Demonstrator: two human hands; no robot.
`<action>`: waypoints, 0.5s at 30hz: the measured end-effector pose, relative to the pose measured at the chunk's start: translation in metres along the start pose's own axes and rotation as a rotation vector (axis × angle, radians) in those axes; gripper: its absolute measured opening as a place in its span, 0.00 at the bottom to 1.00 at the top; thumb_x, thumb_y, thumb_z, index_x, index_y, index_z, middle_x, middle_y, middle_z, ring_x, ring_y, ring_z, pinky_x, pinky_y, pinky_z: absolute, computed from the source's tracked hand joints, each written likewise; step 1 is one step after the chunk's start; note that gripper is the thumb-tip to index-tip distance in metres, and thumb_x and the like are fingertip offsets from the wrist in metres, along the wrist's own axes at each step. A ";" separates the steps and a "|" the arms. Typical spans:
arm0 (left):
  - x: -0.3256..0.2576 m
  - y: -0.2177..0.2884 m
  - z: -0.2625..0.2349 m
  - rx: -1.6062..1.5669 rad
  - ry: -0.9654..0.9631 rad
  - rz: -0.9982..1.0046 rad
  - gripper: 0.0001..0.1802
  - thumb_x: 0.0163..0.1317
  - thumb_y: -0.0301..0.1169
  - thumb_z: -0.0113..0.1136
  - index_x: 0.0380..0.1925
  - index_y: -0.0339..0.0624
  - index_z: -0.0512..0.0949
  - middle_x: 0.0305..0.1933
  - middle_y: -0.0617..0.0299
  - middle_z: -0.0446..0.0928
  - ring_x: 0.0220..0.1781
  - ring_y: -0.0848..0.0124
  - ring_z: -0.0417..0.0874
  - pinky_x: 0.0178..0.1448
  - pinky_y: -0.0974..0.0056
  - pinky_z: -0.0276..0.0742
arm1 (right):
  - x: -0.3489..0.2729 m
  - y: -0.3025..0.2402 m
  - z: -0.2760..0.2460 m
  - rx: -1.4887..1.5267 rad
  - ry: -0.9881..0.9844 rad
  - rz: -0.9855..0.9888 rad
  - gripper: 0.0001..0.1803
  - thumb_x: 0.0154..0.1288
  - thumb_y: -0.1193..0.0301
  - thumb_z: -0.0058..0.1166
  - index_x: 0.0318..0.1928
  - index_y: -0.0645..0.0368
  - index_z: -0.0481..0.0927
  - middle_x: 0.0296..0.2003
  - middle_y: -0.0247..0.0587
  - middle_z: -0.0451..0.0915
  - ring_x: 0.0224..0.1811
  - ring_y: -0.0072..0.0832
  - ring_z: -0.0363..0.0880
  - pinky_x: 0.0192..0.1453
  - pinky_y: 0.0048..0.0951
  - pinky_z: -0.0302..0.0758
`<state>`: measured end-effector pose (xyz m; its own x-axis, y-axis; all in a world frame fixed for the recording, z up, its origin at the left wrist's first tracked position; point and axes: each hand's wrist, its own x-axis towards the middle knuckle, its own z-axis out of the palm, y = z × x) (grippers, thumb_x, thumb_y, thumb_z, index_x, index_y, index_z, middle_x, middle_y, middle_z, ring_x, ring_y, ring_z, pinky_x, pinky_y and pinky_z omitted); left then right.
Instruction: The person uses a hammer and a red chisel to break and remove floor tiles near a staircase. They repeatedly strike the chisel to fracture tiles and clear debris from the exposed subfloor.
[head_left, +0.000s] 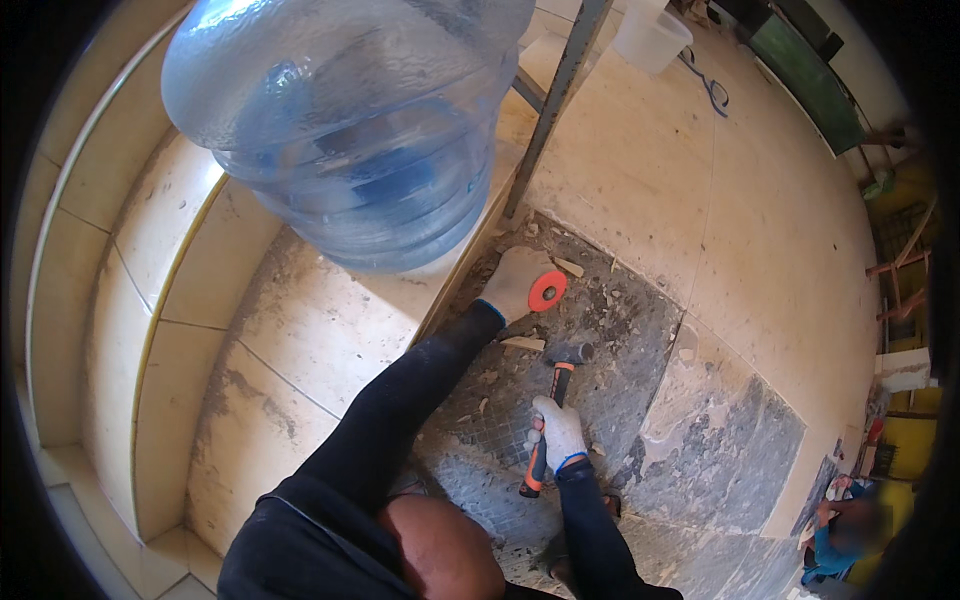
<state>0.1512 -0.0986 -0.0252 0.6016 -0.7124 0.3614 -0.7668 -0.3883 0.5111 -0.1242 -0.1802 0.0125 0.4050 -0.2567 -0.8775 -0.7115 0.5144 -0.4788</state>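
My left hand (510, 280), in a pale work glove, is closed round a chisel (548, 292). Its round orange hand guard and struck end face up, while the blade is hidden below the glove. The hand is low over rough, stripped floor beside the step edge. Nearer to me, my gloved right hand (562, 432) grips a hammer (564, 375) by its black and orange handle. The hammer's dark head lies just in front of that hand, close to the floor and apart from the chisel. Tile chips (523, 343) and grey rubble are scattered around both hands.
A large blue water jug (400, 190) stands at upper left, by a metal stand leg (560, 105). Tiled steps (270, 370) rise on the left. A white bucket (652, 40) is at the far side, and another person (845, 530) is at lower right.
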 end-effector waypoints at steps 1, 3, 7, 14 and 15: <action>-0.005 -0.002 -0.001 -0.003 0.014 0.008 0.09 0.58 0.35 0.72 0.40 0.51 0.89 0.44 0.58 0.85 0.55 0.52 0.86 0.62 0.47 0.78 | 0.001 0.002 0.000 -0.012 -0.005 -0.024 0.13 0.74 0.62 0.67 0.42 0.52 0.75 0.24 0.30 0.74 0.19 0.28 0.73 0.24 0.40 0.76; -0.014 -0.003 -0.001 0.014 0.021 0.025 0.11 0.59 0.34 0.72 0.43 0.54 0.90 0.46 0.59 0.85 0.56 0.53 0.85 0.63 0.47 0.77 | 0.003 0.004 0.002 -0.051 0.009 -0.023 0.12 0.74 0.62 0.67 0.42 0.52 0.75 0.24 0.30 0.74 0.19 0.28 0.73 0.24 0.40 0.76; -0.032 0.007 -0.003 0.079 -0.017 0.030 0.15 0.62 0.30 0.70 0.48 0.59 0.92 0.51 0.62 0.85 0.60 0.56 0.84 0.64 0.49 0.77 | 0.004 0.006 0.003 -0.018 -0.018 -0.023 0.13 0.74 0.62 0.66 0.42 0.52 0.75 0.24 0.31 0.74 0.19 0.29 0.74 0.24 0.41 0.77; -0.018 0.025 -0.013 0.155 -0.221 -0.066 0.14 0.66 0.29 0.68 0.49 0.58 0.93 0.55 0.62 0.84 0.62 0.58 0.85 0.61 0.51 0.80 | 0.002 0.004 0.005 -0.033 0.003 -0.013 0.14 0.73 0.61 0.66 0.44 0.54 0.77 0.25 0.32 0.74 0.20 0.30 0.75 0.24 0.41 0.78; -0.015 0.027 -0.013 0.191 -0.261 -0.064 0.13 0.66 0.30 0.69 0.49 0.57 0.93 0.55 0.61 0.84 0.61 0.58 0.86 0.60 0.50 0.81 | 0.002 0.004 0.005 -0.039 0.001 -0.012 0.14 0.73 0.60 0.66 0.45 0.55 0.78 0.26 0.33 0.74 0.20 0.31 0.75 0.24 0.41 0.79</action>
<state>0.1247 -0.0906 -0.0069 0.5911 -0.7993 0.1081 -0.7721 -0.5221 0.3623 -0.1234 -0.1742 0.0090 0.4132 -0.2634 -0.8717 -0.7283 0.4791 -0.4900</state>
